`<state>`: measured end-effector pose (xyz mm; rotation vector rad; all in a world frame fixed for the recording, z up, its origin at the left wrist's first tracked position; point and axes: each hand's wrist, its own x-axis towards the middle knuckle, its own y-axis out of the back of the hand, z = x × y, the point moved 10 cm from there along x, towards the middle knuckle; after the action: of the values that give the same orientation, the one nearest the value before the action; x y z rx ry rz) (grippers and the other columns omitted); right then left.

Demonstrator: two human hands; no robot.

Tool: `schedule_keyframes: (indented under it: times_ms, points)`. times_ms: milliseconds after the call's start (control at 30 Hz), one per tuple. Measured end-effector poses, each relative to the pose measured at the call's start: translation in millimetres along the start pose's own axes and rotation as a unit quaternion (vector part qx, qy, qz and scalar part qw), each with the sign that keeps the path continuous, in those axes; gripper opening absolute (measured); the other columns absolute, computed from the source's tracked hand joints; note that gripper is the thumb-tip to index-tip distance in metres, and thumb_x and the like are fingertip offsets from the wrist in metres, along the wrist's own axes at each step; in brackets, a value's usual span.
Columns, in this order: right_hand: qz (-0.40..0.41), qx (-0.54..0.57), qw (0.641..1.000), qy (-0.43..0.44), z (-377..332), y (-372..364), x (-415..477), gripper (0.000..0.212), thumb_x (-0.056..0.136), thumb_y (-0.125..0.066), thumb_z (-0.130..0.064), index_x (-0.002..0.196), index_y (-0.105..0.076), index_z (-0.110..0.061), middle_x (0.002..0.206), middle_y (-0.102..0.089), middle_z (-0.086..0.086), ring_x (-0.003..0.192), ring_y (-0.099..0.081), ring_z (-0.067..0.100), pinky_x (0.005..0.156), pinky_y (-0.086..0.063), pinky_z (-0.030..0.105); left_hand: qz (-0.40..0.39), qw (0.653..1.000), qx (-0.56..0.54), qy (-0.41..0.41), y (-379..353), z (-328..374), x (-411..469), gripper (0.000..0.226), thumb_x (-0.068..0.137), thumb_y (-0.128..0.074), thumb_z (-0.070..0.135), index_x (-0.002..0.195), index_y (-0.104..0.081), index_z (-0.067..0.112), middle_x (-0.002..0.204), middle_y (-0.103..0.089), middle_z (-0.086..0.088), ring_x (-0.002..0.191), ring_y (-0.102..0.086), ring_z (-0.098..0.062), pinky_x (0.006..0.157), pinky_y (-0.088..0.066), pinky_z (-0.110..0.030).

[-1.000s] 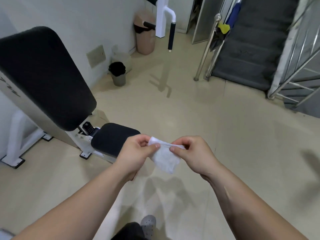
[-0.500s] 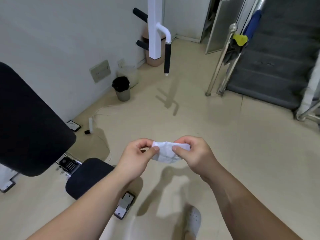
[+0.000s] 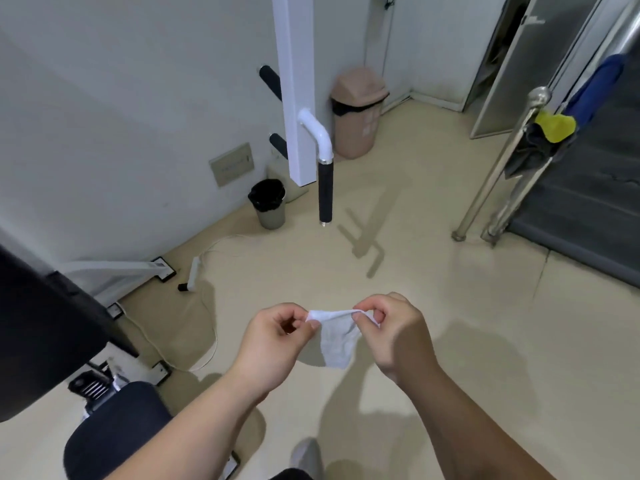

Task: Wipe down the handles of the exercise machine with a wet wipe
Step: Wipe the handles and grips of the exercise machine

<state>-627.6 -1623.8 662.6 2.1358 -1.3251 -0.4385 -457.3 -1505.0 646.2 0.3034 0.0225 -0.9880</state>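
A white wet wipe [image 3: 336,341] hangs between my hands at chest height over the floor. My left hand [image 3: 273,344] pinches its left top corner and my right hand [image 3: 398,337] pinches its right top corner. Ahead, the white arm [image 3: 294,88] of the exercise machine hangs down with a black foam handle [image 3: 326,192] pointing at the floor. Two more black handles [image 3: 270,81] [image 3: 279,145] stick out behind the arm. The machine's black back pad [image 3: 41,337] and black seat [image 3: 114,431] are at my lower left.
A small black-lined bin [image 3: 268,204] stands by the wall and a pink bin [image 3: 358,112] in the corner. A white cable and power strip [image 3: 192,273] lie on the floor. A steel stair railing [image 3: 498,168] with cloths hung on it stands to the right.
The view has swung up and right, bringing the hanging handle closer. My hands have drawn the wipe open, so it now hangs down between them.
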Motion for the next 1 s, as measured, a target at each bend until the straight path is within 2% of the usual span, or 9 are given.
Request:
schedule_keyframes:
  times_ms: [100,300,367,433,533,633,767,867,1000]
  points:
    - [0.037,-0.037,0.998,0.042,-2.6,10.1,52.2,0.006,0.088,-0.070,-0.020,0.084,-0.073,-0.023,0.067,-0.046,-0.013,0.063,-0.049,0.001,0.060,-0.035,0.021,-0.001,1.000,-0.018,-0.005,-13.6,6.3,52.0,0.022,0.092,-0.071,0.010,0.070,-0.065,0.009,0.065,-0.051,0.006,0.063,-0.043,-0.013,0.060,-0.033,-0.024]
    - [0.065,-0.062,0.996,-0.024,-0.9,16.9,146.2,0.010,0.095,-0.064,-0.030,0.088,-0.070,-0.032,0.057,-0.054,-0.012,0.059,-0.055,0.003,0.057,-0.034,0.014,-0.035,0.999,-0.030,0.009,-31.1,12.5,155.9,0.022,0.092,-0.071,0.012,0.071,-0.063,0.010,0.068,-0.050,0.001,0.065,-0.040,-0.016,0.060,-0.030,-0.028]
    - [0.090,-0.006,0.996,-0.021,-8.0,18.7,168.7,0.012,0.095,-0.065,-0.024,0.088,-0.071,-0.033,0.064,-0.062,-0.017,0.066,-0.059,0.002,0.062,-0.041,0.017,-0.046,0.998,-0.034,0.008,-32.9,22.4,181.0,0.023,0.091,-0.071,0.012,0.071,-0.061,0.008,0.068,-0.047,-0.001,0.065,-0.037,-0.017,0.060,-0.029,-0.028]
    - [0.106,0.050,0.993,-0.003,-16.2,17.6,188.8,0.020,0.095,-0.066,-0.017,0.086,-0.069,-0.036,0.078,-0.068,-0.025,0.077,-0.064,-0.001,0.068,-0.043,0.011,-0.043,0.998,-0.048,0.007,-33.4,33.7,199.7,0.022,0.089,-0.073,0.012,0.070,-0.061,0.008,0.068,-0.046,-0.001,0.065,-0.037,-0.017,0.060,-0.030,-0.027]
    - [0.100,0.125,0.987,0.004,-19.9,12.6,212.9,0.020,0.096,-0.065,-0.011,0.091,-0.072,-0.028,0.088,-0.070,-0.026,0.082,-0.066,-0.004,0.071,-0.043,0.005,0.022,0.996,-0.089,0.005,-22.1,49.8,216.0,0.009,0.080,-0.077,0.025,0.082,-0.070,0.020,0.072,-0.058,0.004,0.067,-0.050,-0.013,0.064,-0.043,-0.022]
    - [0.076,0.193,0.978,-0.007,-10.3,5.9,239.3,0.017,0.097,-0.065,-0.009,0.092,-0.073,-0.023,0.089,-0.074,-0.020,0.080,-0.067,-0.002,0.072,-0.045,0.006,0.117,0.983,-0.141,0.003,-0.9,62.6,228.3,0.023,0.080,-0.070,0.032,0.101,-0.068,0.025,0.085,-0.067,0.004,0.077,-0.058,-0.011,0.069,-0.049,-0.020]
    - [0.027,0.266,0.964,-0.011,-2.6,-5.9,277.4,0.022,0.096,-0.065,-0.009,0.086,-0.071,-0.027,0.086,-0.074,-0.018,0.078,-0.066,0.001,0.071,-0.046,0.010,0.184,0.976,-0.115,-0.031,7.8,88.0,242.2,0.009,0.090,-0.073,0.023,0.098,-0.071,0.025,0.080,-0.067,0.012,0.074,-0.058,-0.006,0.067,-0.049,-0.014]
    - [-0.036,0.278,0.960,0.027,-6.7,-15.4,300.0,0.023,0.096,-0.064,-0.011,0.084,-0.070,-0.029,0.083,-0.071,-0.017,0.080,-0.064,0.003,0.072,-0.046,0.012,0.239,0.967,-0.081,-0.049,4.8,103.8,243.8,0.006,0.085,-0.074,0.035,0.090,-0.073,0.031,0.077,-0.069,0.012,0.072,-0.060,-0.009,0.068,-0.051,-0.021]
    - [-0.115,0.301,0.941,0.104,-18.0,-22.0,324.4,0.019,0.097,-0.063,-0.011,0.089,-0.069,-0.026,0.084,-0.071,-0.016,0.083,-0.066,0.006,0.075,-0.049,0.019,0.339,0.940,-0.032,-0.034,0.4,117.0,235.3,0.005,0.090,-0.074,0.031,0.088,-0.074,0.027,0.075,-0.071,0.009,0.071,-0.061,-0.009,0.071,-0.051,-0.030]
